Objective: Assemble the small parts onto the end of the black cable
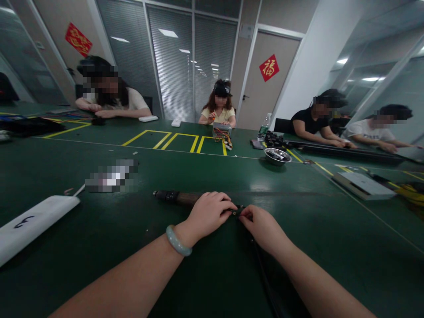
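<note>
A dark handle (186,198) lies on the green surface (99,238), stretching out from under the left hand (210,213) and pointing away to its left. It is long, round and slim: a mottled brown middle section, then a black stepped collar, then a narrower black end finished with a small pale, shiny tip. Its inner end is hidden beneath the palm. Between the two hands sits a small black fitting (235,212) with a tiny bright spot, too small to make out further. A thin, glossy black rod (261,269) runs from near the right hand (260,224) toward the wearer, passing between the forearms; whether it joins the fitting cannot be told.

The left hand is laid palm down over the handle, its thumb and fingers closed around the inner end. The right hand pinches the fitting's right side between thumb and fingertips. The fingertips of both hands are close together, with the fitting between them.

A pale green bangle (178,240) circles the left wrist. Well left of the hands rests a white block (39,225) with a handwritten mark, and beyond it a pixelated item (112,176). Past the right hand stands a shiny metal bowl (287,160); farther right is a flat grey box (367,185). Four people sit beyond the hands.
</note>
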Demonstrator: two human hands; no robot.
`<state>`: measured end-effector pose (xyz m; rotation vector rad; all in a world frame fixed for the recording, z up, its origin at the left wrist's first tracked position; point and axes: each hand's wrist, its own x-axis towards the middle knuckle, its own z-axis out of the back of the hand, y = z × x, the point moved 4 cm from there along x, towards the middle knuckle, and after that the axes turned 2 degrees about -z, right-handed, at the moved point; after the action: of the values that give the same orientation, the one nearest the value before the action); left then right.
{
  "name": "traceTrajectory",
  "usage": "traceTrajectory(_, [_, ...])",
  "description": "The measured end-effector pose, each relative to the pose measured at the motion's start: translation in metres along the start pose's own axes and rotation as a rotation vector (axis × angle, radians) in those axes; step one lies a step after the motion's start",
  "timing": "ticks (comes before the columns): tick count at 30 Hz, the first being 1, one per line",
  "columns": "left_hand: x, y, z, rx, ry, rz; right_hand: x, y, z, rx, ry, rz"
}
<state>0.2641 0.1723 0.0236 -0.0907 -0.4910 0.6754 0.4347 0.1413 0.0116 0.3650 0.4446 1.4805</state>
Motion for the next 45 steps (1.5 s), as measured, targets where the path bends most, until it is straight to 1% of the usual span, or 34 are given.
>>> traceTrajectory(6, [0.000, -0.001, 0.002, -0.001, 0.005, -0.001, 0.003, -0.005, -0.003, -0.010, -0.070, 0.025])
traceTrajectory(13, [0.001, -0.002, 0.003, 0.000, 0.005, -0.003, 0.004, -0.006, -0.004, -0.025, -0.048, 0.020])
traceTrajectory(18, [0.001, -0.001, 0.002, 0.000, 0.005, -0.001, 0.003, 0.000, -0.007, 0.016, -0.030, 0.077])
traceTrajectory(24, [0.001, -0.001, 0.001, 0.003, -0.002, -0.009, 0.002, -0.002, -0.002, -0.050, -0.082, 0.029])
traceTrajectory(28, [0.001, -0.001, -0.001, 0.016, -0.008, -0.012, 0.002, -0.001, -0.001, -0.061, -0.095, 0.045])
traceTrajectory(35, [0.001, -0.002, 0.001, 0.011, -0.013, -0.015, 0.004, 0.001, -0.008, 0.030, -0.042, 0.095])
traceTrajectory(39, [0.001, -0.001, 0.001, 0.006, -0.005, -0.007, 0.003, 0.002, -0.006, 0.071, -0.041, 0.081])
traceTrajectory(45, [0.001, -0.001, 0.000, 0.010, -0.014, -0.010, 0.002, 0.002, -0.006, 0.211, -0.005, 0.030])
